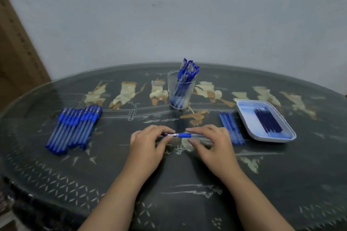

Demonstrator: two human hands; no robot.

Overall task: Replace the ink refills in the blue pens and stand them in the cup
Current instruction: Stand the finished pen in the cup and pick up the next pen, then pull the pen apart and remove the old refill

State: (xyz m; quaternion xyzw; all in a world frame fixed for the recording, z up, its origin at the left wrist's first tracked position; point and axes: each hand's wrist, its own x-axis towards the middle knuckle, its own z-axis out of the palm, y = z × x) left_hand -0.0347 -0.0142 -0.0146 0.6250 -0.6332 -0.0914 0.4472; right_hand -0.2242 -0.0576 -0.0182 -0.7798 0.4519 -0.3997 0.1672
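two hands meet over the middle of a dark patterned counter (178, 183), holding one blue pen (185, 135) level between them. the left hand (148, 143) pinches the pen's tip end with curled fingers, and the right hand (212, 142) grips the clear barrel. whether the tip piece is coming off or going on cannot be told.

likely risks: the small tip piece could slip from the pinch and roll across the smooth counter, or a thin refill could bend if forced in crooked.

just right of the right hand lies a row of loose refills (231, 128). beyond them sits a white tray (272, 138) holding darker refills (268, 121). well to the left of the left hand is a neat row of blue pens (75, 127). straight ahead, past both hands, a clear cup (181, 88) holds several pens standing upright (187, 69).
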